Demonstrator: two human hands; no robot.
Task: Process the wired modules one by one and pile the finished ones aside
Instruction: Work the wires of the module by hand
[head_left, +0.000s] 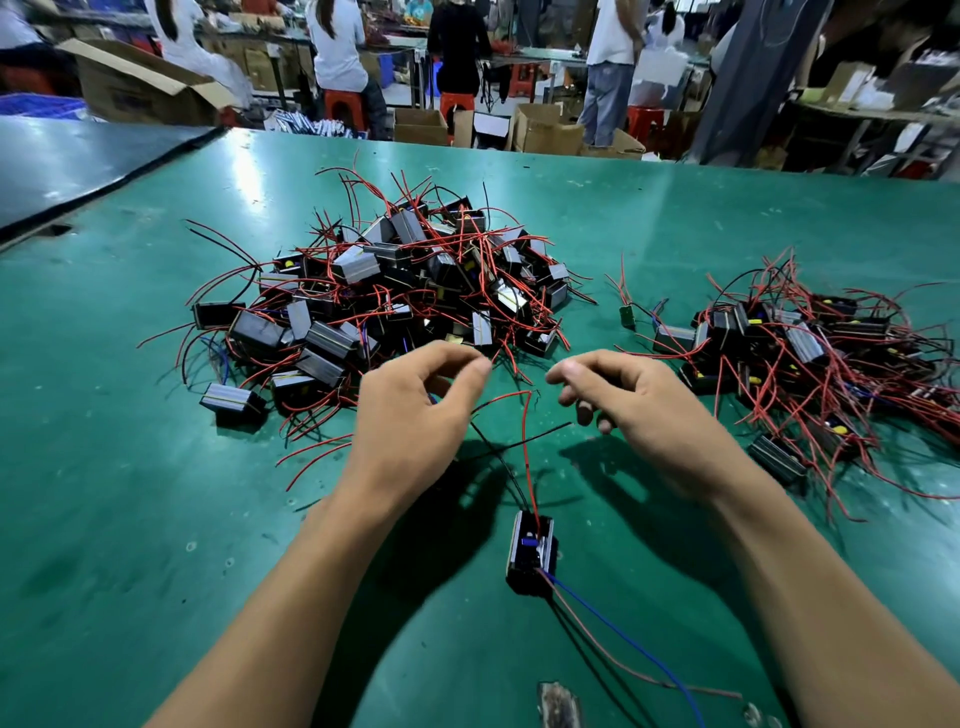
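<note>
A black wired module (532, 551) lies on the green table (156, 467) close to me, between my forearms. Its red wire (525, 441) and a black wire rise from it and run in under the curled fingers of my left hand (415, 415), which seems to hold their ends. My right hand (644, 415) hovers just right of it with loosely curled fingers and nothing in them; a black wire tip ends just short of those fingers. A large heap of modules (395, 291) lies beyond my hands. A smaller heap of modules (810, 353) lies at the right.
A small green circuit board (627, 316) with red leads lies between the two heaps. A blue and a red wire (623, 644) trail from the near module toward the lower right. A dark mat (78, 166) covers the far left. People work at benches among cardboard boxes behind the table.
</note>
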